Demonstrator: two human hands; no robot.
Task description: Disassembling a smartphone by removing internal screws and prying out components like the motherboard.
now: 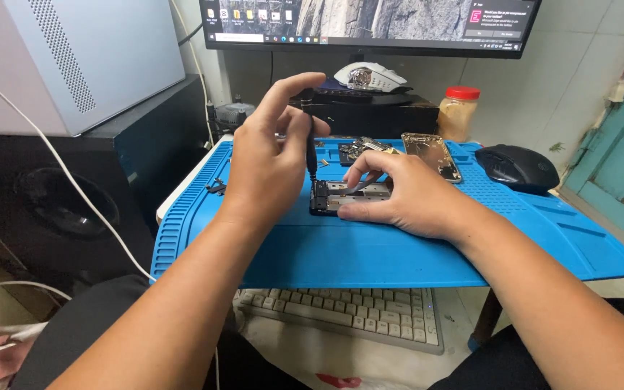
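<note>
My left hand (272, 155) holds a thin black screwdriver (310, 152) upright, index finger on its top, with the tip down on an opened phone body (337, 196). That phone lies on a blue work mat (370, 253). My right hand (402, 195) rests on the phone, fingers spread over it and thumb along its near edge, holding it down. Behind it lie a removed phone part (361, 149) and a phone back shell (433, 153). Most of the opened phone is hidden by my hands.
A black mouse (518, 167) sits on the mat's right side; a jar with a red lid (459, 112) and a white mouse (370, 76) stand behind. A monitor (370, 22) is at the back, a white computer case (95, 58) at left, a keyboard (348, 314) below the mat.
</note>
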